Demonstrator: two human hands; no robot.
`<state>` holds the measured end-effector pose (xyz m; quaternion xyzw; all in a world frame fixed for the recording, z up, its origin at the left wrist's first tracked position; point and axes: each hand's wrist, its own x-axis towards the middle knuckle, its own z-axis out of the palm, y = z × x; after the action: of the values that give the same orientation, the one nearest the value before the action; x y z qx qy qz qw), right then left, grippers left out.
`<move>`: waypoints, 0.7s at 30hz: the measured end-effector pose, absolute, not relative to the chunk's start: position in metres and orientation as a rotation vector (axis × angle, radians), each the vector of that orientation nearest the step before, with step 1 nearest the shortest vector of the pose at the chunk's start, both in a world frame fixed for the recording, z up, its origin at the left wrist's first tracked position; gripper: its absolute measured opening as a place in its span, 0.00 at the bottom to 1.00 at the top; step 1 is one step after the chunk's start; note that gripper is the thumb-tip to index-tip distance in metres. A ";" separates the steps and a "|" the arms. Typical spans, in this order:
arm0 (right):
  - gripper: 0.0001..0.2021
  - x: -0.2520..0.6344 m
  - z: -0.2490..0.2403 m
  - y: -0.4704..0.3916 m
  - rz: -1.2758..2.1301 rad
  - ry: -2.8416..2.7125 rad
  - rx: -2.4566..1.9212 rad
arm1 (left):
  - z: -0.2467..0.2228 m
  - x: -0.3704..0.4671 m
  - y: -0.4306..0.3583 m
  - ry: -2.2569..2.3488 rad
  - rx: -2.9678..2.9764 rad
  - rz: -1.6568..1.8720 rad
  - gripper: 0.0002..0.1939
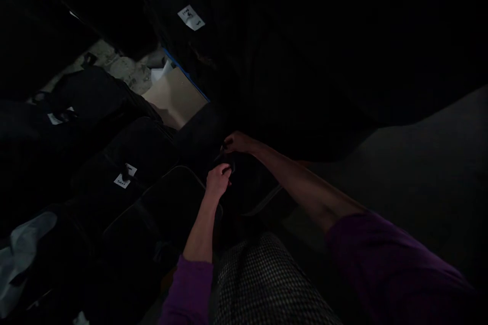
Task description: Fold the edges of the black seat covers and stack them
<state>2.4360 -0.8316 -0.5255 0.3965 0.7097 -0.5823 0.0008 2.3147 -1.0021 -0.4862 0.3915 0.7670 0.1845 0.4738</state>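
Note:
In the middle of the head view my left hand (218, 182) is closed, its fingers pinched on a thin black strap (229, 161). Just above and to the right, my right hand (238, 142) is also closed, on what looks like the upper part of the same strap. The strap lies against a black bag (251, 183) with a pale curved seam. Deep shadow hides most of the bag and the exact grip of the fingertips.
Several black bags surround the hands, some with white paper labels (125, 176). A cardboard sheet (177, 99) with a blue edge lies between them. Pale plastic (23, 254) shows at lower left. Dark grey floor (427, 162) stretches to the right.

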 end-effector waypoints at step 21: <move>0.12 2.453 -0.519 -0.856 -1.613 2.471 1.373 | -0.520 2.284 -0.941 1.572 1.002 0.841 0.16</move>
<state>2.4532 -0.8559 -0.5195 0.4211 0.7580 -0.4949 -0.0568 2.2841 -0.9409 -0.5195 0.4181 0.6560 0.3510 0.5212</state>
